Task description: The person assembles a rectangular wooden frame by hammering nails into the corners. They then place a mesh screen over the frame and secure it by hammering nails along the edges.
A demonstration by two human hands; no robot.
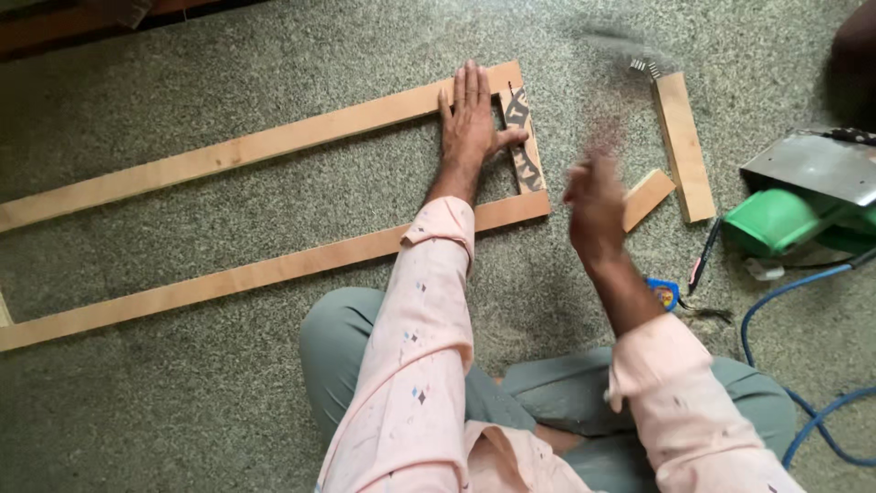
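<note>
The left hand (pixel 470 114) lay flat, fingers spread, pressing the wooden frame (pixel 265 144) at its corner beside the short crosspiece (pixel 522 141) on the speckled floor (pixel 182 411). The right hand (pixel 595 205) was raised and blurred; its grip could not be told. A loose wood offcut (pixel 650 197) lay just beside it.
</note>
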